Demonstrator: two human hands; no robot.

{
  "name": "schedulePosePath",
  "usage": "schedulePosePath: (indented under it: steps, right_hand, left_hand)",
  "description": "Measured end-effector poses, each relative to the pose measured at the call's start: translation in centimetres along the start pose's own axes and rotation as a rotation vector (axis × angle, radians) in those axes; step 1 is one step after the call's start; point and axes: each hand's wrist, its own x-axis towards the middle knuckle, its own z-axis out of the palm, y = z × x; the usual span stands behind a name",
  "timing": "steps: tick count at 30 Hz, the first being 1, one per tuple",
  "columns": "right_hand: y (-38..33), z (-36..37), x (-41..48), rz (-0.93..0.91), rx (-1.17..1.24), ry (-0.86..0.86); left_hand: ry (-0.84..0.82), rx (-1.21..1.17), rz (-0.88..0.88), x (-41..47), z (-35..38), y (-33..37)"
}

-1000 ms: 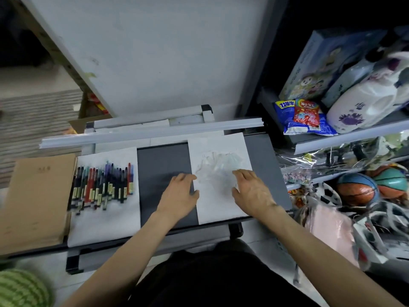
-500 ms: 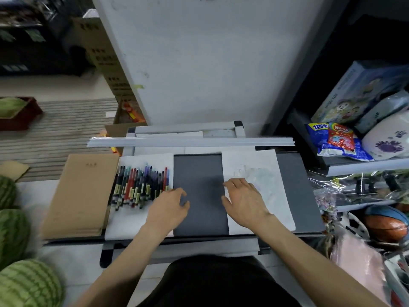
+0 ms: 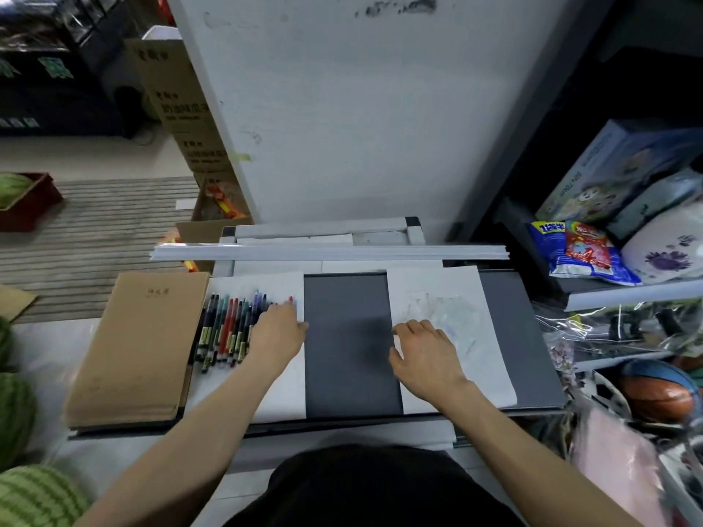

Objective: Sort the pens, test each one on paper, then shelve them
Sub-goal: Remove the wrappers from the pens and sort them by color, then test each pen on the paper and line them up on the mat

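Near: right hand [image 3: 426, 355] flat, fingers loose, holding nothing; likely pinning scribbled test sheet [image 3: 490, 336] steady for writing. Left hand [image 3: 279, 330] lies over right end of pen row [image 3: 224, 330]. Pinching one or just touching: cannot tell, knuckles hide it. Row runs leftward from that hand, side by side on second sheet [image 3: 293, 393], probably for colour sorting. Sheets: two. Pens: about fifteen showing, more covered.
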Motion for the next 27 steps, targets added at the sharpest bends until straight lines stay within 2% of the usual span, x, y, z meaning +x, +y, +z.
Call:
schedulePosePath:
  steps: [9,14,22,25,27]
  right_hand:
    - [3.0,-0.4,-0.9,0.125,0.03,0.032]
    - [3.9,-0.2,-0.6,0.134,0.045,0.05]
    - [3.3,1.2,1.9,-0.014,-0.117,-0.022]
    - [3.5,2.2,2.4,-0.032,-0.221,0.012]
    - [3.8,2.7,2.6,-0.045,-0.271,0.095]
  left_hand:
    - [-0.068,0.081,-0.02,1.4,-0.1,0.5]
    - [-0.082,0.062,-0.041,0.6,-0.2,1.0]
    - [-0.042,-0.166,-0.061,-2.3,-0.2,1.0]
    - [-0.045,-0.257,-0.049,-3.4,-0.5,1.2]
    - [-0.062,-0.311,-0.031,-4.1,-0.5,1.4]
